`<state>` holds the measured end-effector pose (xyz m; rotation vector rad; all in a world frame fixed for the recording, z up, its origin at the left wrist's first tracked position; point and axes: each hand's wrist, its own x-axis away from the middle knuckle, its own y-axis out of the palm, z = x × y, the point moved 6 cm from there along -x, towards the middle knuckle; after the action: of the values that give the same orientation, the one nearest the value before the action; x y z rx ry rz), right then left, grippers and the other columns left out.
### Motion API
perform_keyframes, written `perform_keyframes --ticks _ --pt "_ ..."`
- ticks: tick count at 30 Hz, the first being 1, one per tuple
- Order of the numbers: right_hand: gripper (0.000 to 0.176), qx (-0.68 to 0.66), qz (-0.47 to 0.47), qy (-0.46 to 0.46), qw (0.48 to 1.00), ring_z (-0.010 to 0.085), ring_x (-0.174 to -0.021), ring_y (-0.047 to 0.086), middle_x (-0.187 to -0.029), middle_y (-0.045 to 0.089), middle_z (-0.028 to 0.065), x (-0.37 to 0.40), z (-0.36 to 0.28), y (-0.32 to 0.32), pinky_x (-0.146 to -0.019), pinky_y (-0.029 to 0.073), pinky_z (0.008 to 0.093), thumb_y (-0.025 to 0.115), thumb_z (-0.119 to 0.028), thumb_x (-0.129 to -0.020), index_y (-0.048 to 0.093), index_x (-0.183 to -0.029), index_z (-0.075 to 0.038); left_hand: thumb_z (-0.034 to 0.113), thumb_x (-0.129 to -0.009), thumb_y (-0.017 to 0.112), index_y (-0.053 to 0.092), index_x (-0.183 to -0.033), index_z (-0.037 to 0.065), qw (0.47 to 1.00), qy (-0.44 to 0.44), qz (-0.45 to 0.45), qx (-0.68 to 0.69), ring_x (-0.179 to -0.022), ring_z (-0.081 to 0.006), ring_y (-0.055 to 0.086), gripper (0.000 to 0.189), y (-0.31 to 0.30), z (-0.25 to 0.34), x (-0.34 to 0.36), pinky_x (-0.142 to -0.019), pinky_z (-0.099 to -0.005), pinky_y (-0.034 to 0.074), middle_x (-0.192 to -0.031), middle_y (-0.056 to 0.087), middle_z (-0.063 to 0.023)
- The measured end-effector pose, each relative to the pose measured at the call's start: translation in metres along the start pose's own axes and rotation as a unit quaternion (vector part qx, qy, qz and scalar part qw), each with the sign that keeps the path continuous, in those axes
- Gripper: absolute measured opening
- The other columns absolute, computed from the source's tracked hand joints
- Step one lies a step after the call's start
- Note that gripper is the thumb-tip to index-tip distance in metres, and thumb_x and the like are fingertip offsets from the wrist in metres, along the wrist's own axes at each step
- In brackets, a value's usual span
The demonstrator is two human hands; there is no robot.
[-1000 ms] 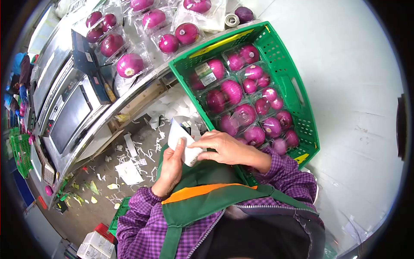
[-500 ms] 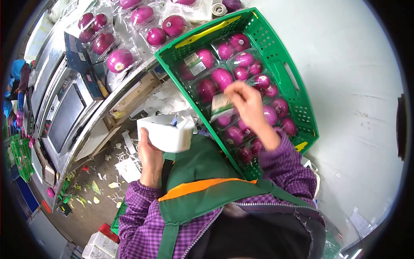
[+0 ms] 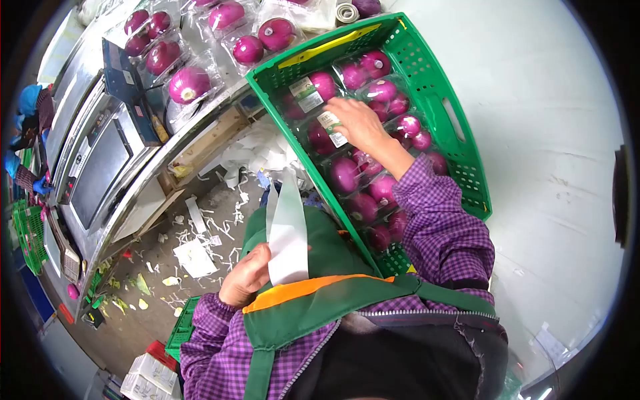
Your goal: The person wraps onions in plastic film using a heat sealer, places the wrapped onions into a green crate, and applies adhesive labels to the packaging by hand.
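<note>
A green plastic crate (image 3: pixel 467 160) holds several clear packs of red onions (image 3: pixel 373 190). My right hand (image 3: pixel 357 123) reaches into the crate and presses a printed label (image 3: pixel 331 129) flat onto one pack; its fingers lie on the label. Another pack further back bears a label (image 3: pixel 306 94). My left hand (image 3: pixel 248 277) stays near my chest and grips a white strip of label backing paper (image 3: pixel 287 230) that hangs upward from it.
A steel counter (image 3: pixel 200 127) at the upper left carries more packed onions (image 3: pixel 189 83) and a weighing machine (image 3: pixel 107 167). Paper scraps (image 3: pixel 197 257) litter the floor. A tape roll (image 3: pixel 345 12) lies behind the crate. Another person's blue-gloved hands (image 3: pixel 27 107) work at far left.
My right hand carried a label from the strip into the crate and now presses it on a pack. My left hand dropped toward my chest with the backing strip.
</note>
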<state>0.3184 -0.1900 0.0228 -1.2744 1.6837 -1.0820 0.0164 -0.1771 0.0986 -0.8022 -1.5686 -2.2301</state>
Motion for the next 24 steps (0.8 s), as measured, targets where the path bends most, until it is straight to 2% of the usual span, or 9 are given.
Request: perform_keyframes --ticks 1,3,4,8,10,11,13,18,24 --pt "0.053 0.002 -0.001 0.004 1.0 0.0277 -0.109 0.051 -0.116 0.055 0.0084 0.005 0.007 0.005 -0.092 0.042 0.0383 0.073 -0.01 -0.067 0.053 -0.116 -0.008 0.039 -0.092 0.055 0.05 -0.126 0.001 1.0 -0.004 -0.002 0.0 -0.094 -0.0202 0.063 0.051 -0.007 -0.003 -0.002 -0.085 -0.0315 0.05 -0.11 0.062 -0.0111" --pt "0.056 0.099 -0.052 -0.062 0.992 0.0291 -0.116 0.047 -0.125 0.052 0.0086 0.016 0.015 0.025 -0.099 0.037 0.0398 0.073 -0.01 -0.068 0.053 -0.12 -0.008 0.033 -0.095 0.053 0.057 -0.119 0.0 0.926 -0.002 -0.096 -0.366 -0.096 -0.0133 0.06 0.041 -0.02 -0.012 -0.005 -0.087 -0.028 0.047 -0.109 0.063 -0.0089" --pt "0.059 0.088 -0.064 -0.041 0.993 0.0297 -0.121 0.044 -0.13 0.05 0.0095 0.018 0.014 0.018 -0.102 0.033 0.0419 0.073 -0.011 -0.068 0.053 -0.123 -0.009 0.029 -0.096 0.051 0.063 -0.11 0.001 0.917 -0.044 -0.049 -0.393 -0.092 -0.0094 0.059 0.034 -0.018 -0.012 -0.005 -0.083 -0.0254 0.047 -0.101 0.066 -0.0046" --pt "0.051 -0.109 0.079 0.027 0.991 0.0305 -0.113 0.051 -0.12 0.057 0.0122 0.033 -0.024 -0.037 -0.097 0.039 0.0405 0.072 -0.016 -0.072 0.055 -0.12 -0.009 0.032 -0.097 0.049 0.065 -0.105 0.002 0.938 0.041 0.09 -0.331 -0.083 -0.0077 0.059 0.035 -0.034 -0.008 -0.009 -0.074 -0.0235 0.047 -0.093 0.066 -0.0005" --pt "0.043 -0.399 -0.042 0.095 0.911 0.0297 -0.106 0.057 -0.114 0.061 0.0129 0.048 -0.077 -0.06 -0.091 0.045 0.0376 0.071 -0.016 -0.075 0.058 -0.114 -0.005 0.034 -0.098 0.045 0.062 -0.108 -0.001 0.949 0.085 0.149 -0.265 -0.08 -0.0134 0.062 0.04 -0.034 -0.006 -0.017 -0.075 -0.0268 0.049 -0.094 0.066 -0.0072" --pt "0.043 -0.42 -0.061 -0.009 0.905 0.0275 -0.106 0.058 -0.113 0.062 0.0112 0.062 -0.104 -0.052 -0.093 0.044 0.0368 0.072 -0.017 -0.074 0.058 -0.114 -0.005 0.034 -0.098 0.044 0.061 -0.109 -0.002 0.959 0.106 0.16 -0.21 -0.079 -0.0144 0.063 0.041 -0.036 -0.007 -0.023 -0.075 -0.0277 0.05 -0.095 0.066 -0.0084" --pt "0.04 -0.457 -0.147 -0.035 0.877 0.0274 -0.094 0.06 -0.099 0.065 0.0094 0.083 -0.153 -0.054 -0.087 0.044 0.0387 0.072 -0.019 -0.075 0.061 -0.111 -0.006 0.033 -0.099 0.043 0.059 -0.112 -0.003 0.962 0.119 0.16 -0.184 -0.08 -0.0152 0.063 0.041 -0.028 -0.009 -0.033 -0.074 -0.0282 0.051 -0.096 0.065 -0.0093" --pt "0.02 -0.42 -0.026 -0.056 0.905 0.0247 -0.084 0.06 -0.082 0.064 0.0069 0.113 -0.16 -0.039 -0.077 0.045 0.0375 0.067 -0.012 -0.079 0.067 -0.098 -0.007 0.035 -0.099 0.041 0.059 -0.112 -0.003 0.955 0.16 0.164 -0.186 -0.081 -0.0116 0.06 0.043 -0.022 -0.021 -0.046 -0.074 -0.0249 0.047 -0.092 0.065 -0.0066" --pt "0.014 -0.361 0.029 -0.074 0.929 0.0237 -0.087 0.06 -0.088 0.064 0.006 0.141 -0.161 -0.041 -0.077 0.047 0.0339 0.067 -0.006 -0.078 0.067 -0.092 -0.006 0.034 -0.099 0.041 0.058 -0.111 -0.001 0.963 0.148 0.207 -0.089 -0.086 -0.0149 0.061 0.041 -0.029 -0.037 -0.053 -0.078 -0.0284 0.049 -0.099 0.064 -0.0074"
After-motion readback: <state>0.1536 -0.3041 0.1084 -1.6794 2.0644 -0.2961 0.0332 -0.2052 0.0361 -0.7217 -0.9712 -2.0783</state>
